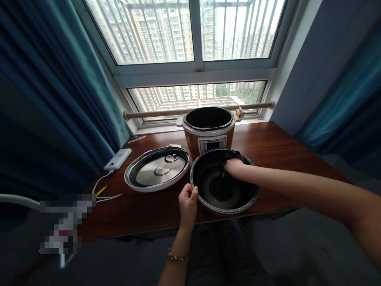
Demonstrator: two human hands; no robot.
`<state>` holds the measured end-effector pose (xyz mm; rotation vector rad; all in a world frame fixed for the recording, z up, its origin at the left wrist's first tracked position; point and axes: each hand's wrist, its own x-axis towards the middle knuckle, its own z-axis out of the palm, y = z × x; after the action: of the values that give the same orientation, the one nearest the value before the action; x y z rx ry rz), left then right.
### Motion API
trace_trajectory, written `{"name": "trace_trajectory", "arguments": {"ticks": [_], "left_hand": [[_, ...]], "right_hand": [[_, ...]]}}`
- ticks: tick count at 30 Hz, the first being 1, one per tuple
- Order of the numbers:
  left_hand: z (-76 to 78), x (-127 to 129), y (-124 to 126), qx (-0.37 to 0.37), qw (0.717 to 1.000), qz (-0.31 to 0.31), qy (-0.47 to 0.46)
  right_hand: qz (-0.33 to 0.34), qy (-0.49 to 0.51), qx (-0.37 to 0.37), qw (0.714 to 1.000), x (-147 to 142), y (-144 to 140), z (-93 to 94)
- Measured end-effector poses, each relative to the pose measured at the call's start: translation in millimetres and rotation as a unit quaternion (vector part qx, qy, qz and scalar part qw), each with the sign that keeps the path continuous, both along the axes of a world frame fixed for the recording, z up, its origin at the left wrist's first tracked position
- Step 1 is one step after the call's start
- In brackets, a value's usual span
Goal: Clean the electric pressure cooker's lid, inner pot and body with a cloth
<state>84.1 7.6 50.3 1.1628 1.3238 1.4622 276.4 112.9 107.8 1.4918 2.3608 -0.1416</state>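
Head view: right hand fingertips hidden in pot.

One cooker, one inner pot, one lid, one phone.

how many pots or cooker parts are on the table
3: the cooker base at the back by the window, its lid lying front left, and the dark inner pot at the front edge, with both hands at it.

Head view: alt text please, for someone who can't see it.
Right hand reaches inside a black inner pot on a wooden table; left hand steadies its rim. Behind stands the open cooker base, its lid lying to the left.
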Motion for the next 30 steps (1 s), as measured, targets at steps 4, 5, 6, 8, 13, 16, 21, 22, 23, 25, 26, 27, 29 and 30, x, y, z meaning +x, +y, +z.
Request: {"name": "trace_trajectory", "arguments": {"ticks": [4,5,6,8,13,16,21,22,23,25,26,27,29,30], "left_hand": [[-0.2,0,0,-0.001,1.0,0.004,-0.001],[-0.1,0,0,-0.001,1.0,0.006,0.001],[0.2,0,0,0.0,1.0,0.008,0.002],[1.1,1,0,0.001,1.0,0.011,0.004],[2.9,2,-1,0.004,1.0,0.017,0.003],[2.7,2,-1,0.006,1.0,0.012,0.001],[6.2,2,-2,0.009,1.0,0.008,0.013],[7.6,2,-3,0.009,1.0,0.006,0.019],[9.1,2,-5,0.009,1.0,0.001,0.024],[11.1,2,-12,0.008,0.999,-0.008,0.038],[11.4,2,-15,0.008,0.999,-0.015,0.046],[11.1,3,-18,0.008,0.998,-0.023,0.058],[8.9,6,-21,0.014,0.995,-0.04,0.096],[7.4,9,-21,0.017,0.991,-0.045,0.123]], "right_hand": [[0.046,-0.009,0.099,0.994,8,-5,24.1],[0.055,-0.017,0.127,0.99,12,-8,29.0],[0.055,-0.027,0.151,0.987,16,-13,33.3],[0.029,-0.037,0.17,0.984,27,-23,39.5],[-0.098,0.086,0.151,0.98,62,-53,40.5],[-0.212,0.248,0.149,0.933,81,-59,28.8],[-0.352,0.457,0.089,0.812,96,-56,-2.0],[-0.356,0.489,0.084,0.792,97,-58,-7.2],[-0.354,0.521,0.087,0.772,97,-62,-11.2],[-0.347,0.575,0.124,0.73,98,-76,-15.5],[-0.347,0.59,0.154,0.712,99,-86,-15.8],[-0.35,0.598,0.185,0.697,99,-98,-15.1],[-0.357,0.592,0.259,0.675,101,-121,-11.3],[-0.357,0.581,0.301,0.666,101,-132,-8.9]]}}
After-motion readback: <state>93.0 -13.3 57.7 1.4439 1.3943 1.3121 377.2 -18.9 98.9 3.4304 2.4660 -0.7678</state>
